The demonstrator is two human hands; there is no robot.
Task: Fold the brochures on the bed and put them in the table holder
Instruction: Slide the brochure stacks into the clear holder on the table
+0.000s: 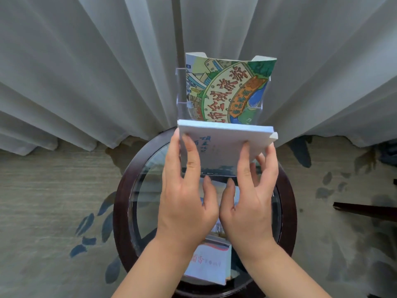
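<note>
A person's two hands hold a white folded brochure (225, 145) just in front of a clear acrylic holder (181, 91) at the back of a round, glass-topped bench (122, 190). The left hand (187, 196) grips the brochure's left edge, thumb outside and fingers (190, 151) spread across its face. The right hand (249, 201) mirrors it on the right edge, fingers splayed. Holding both sides likely keeps the folds closed and the stack square as it goes into the front pocket. A colourful illustrated brochure (227, 91) already stands upright in the rear pocket, its top corners curling forward. More folded brochures (208, 263) lie on the glass below the wrists, probably waiting their turn. Pale curtains (86, 72) hang behind.
</note>
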